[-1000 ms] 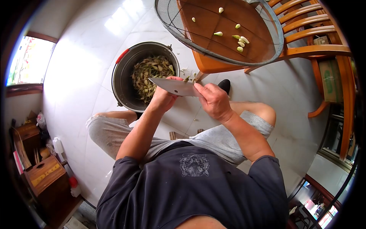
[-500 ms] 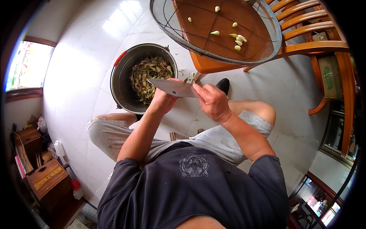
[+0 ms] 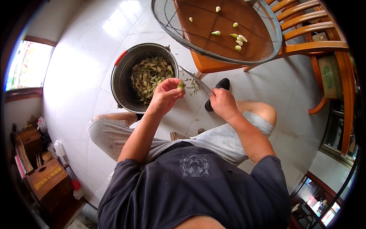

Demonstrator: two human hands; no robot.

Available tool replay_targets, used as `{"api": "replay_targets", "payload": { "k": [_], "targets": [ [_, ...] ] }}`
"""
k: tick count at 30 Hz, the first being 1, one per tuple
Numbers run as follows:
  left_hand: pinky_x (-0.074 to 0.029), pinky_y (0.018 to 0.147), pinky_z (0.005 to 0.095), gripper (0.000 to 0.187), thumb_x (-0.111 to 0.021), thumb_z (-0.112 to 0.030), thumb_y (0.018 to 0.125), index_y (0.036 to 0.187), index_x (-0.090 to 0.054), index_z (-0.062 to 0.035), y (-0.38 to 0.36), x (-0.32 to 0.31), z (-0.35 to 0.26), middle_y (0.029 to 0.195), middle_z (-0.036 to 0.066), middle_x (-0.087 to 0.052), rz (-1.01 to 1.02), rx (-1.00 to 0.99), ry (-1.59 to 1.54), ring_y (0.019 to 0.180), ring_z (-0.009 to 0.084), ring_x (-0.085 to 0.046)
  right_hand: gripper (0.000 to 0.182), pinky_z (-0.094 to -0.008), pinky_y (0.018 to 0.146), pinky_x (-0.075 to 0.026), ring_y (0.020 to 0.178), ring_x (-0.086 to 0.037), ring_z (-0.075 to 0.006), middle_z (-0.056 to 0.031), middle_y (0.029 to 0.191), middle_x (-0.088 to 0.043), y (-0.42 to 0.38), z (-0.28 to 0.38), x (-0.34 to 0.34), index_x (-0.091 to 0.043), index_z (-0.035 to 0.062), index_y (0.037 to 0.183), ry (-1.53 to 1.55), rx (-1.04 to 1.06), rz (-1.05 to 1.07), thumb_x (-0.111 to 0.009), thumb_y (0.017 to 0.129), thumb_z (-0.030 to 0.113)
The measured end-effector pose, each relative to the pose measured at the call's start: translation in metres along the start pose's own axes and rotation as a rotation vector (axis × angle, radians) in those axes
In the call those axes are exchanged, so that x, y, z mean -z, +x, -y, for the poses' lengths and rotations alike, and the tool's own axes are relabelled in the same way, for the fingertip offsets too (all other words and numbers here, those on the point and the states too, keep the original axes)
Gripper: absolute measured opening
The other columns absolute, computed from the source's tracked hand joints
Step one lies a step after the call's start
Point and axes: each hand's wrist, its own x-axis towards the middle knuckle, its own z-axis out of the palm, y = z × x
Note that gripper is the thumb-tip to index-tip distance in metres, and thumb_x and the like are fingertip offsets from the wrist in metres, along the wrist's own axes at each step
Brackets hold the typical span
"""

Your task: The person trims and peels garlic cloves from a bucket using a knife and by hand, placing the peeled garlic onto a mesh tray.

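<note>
My left hand [image 3: 166,94] pinches a small greenish bulb [image 3: 181,86] between thumb and fingertips, just beyond the near right rim of a metal bucket [image 3: 115,89]. Many pale, onion-like bulbs with stringy stems [image 3: 150,76] lie inside that bucket. My right hand [image 3: 223,103] is wrapped around the handle of a kitchen knife [image 3: 195,77]. Its blade points up and left, seen almost edge-on, apart from the bulb. The fist hides most of the handle. Green trimmings [image 3: 194,88] are scattered on the floor below the blade.
A round mesh sieve [image 3: 277,42] with several trimmed bulbs [image 3: 239,42] rests on a wooden chair [image 3: 206,65] ahead. Another slatted chair [image 3: 312,47] stands at the right. A black shoe [image 3: 223,84] is near the knife. Wooden boxes [image 3: 49,177] sit at left.
The knife has swung away from my left hand, its broad face turning nearly edge-on. My right hand has moved slightly right and down. The bulb in my left fingers now shows.
</note>
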Motion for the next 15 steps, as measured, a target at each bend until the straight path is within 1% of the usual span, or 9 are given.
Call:
{"api": "replay_targets", "payload": {
  "k": [1, 4, 5, 7, 11, 15],
  "targets": [
    [-0.050, 0.069, 0.0281, 0.027, -0.066, 0.002, 0.081, 0.106, -0.058, -0.0005, -0.002, -0.003, -0.002, 0.091, 0.009, -0.065, -0.013, 0.004, -0.008, 0.079, 0.0184, -0.064, 0.020, -0.0444, 0.071, -0.049, 0.080, -0.061, -0.0380, -0.0222, 0.084, -0.063, -0.001, 0.002, 0.002, -0.067, 0.0035, 0.092, 0.037, 0.005, -0.025, -0.053, 0.082, 0.013],
    [-0.052, 0.074, 0.0305, 0.030, -0.065, 0.001, 0.082, 0.111, -0.058, -0.0008, -0.003, -0.003, 0.000, 0.093, 0.009, -0.066, -0.012, 0.008, -0.004, 0.083, 0.0205, -0.065, 0.017, -0.0378, 0.065, -0.047, 0.070, -0.058, -0.0358, -0.0212, 0.073, -0.060, 0.005, 0.015, 0.012, -0.065, -0.0001, 0.090, 0.187, -0.050, 0.069, -0.054, 0.083, 0.011],
    [-0.053, 0.075, 0.0315, 0.030, -0.064, 0.001, 0.083, 0.112, -0.058, -0.0009, -0.002, -0.003, 0.000, 0.093, 0.009, -0.066, -0.003, 0.007, 0.002, 0.084, 0.0212, -0.066, 0.018, -0.0395, 0.066, -0.047, 0.073, -0.059, -0.0370, -0.0218, 0.076, -0.060, 0.006, 0.018, 0.013, -0.065, 0.0008, 0.092, 0.196, -0.043, 0.069, -0.054, 0.083, 0.011],
    [-0.052, 0.076, 0.0316, 0.028, -0.064, 0.001, 0.083, 0.110, -0.058, -0.0001, 0.000, -0.003, 0.001, 0.095, 0.009, -0.065, 0.011, -0.009, 0.004, 0.085, 0.0201, -0.065, 0.019, -0.0429, 0.068, -0.048, 0.079, -0.059, -0.0394, -0.0229, 0.081, -0.061, 0.009, 0.022, 0.014, -0.065, 0.0027, 0.095, 0.213, -0.027, 0.068, -0.053, 0.083, 0.012],
    [-0.052, 0.076, 0.0309, 0.023, -0.063, 0.000, 0.084, 0.107, -0.058, -0.0004, -0.001, -0.004, 0.002, 0.097, 0.010, -0.065, -0.011, -0.029, 0.043, 0.084, 0.0194, -0.065, 0.021, -0.0406, 0.067, -0.048, 0.077, -0.061, -0.0372, -0.0209, 0.082, -0.062, 0.008, 0.023, 0.006, -0.066, 0.0037, 0.099, 0.318, 0.058, -0.002, -0.056, 0.082, 0.011],
    [-0.053, 0.077, 0.0327, 0.021, -0.061, 0.002, 0.085, 0.105, -0.056, -0.0019, 0.001, -0.002, 0.002, 0.101, 0.014, -0.065, -0.040, 0.028, -0.014, 0.087, 0.0223, -0.065, 0.024, -0.0377, 0.065, -0.049, 0.075, -0.062, -0.0338, -0.0187, 0.082, -0.062, 0.007, 0.029, 0.006, -0.066, 0.0048, 0.104, 0.365, 0.103, -0.026, -0.058, 0.082, 0.012]
  ]
}}
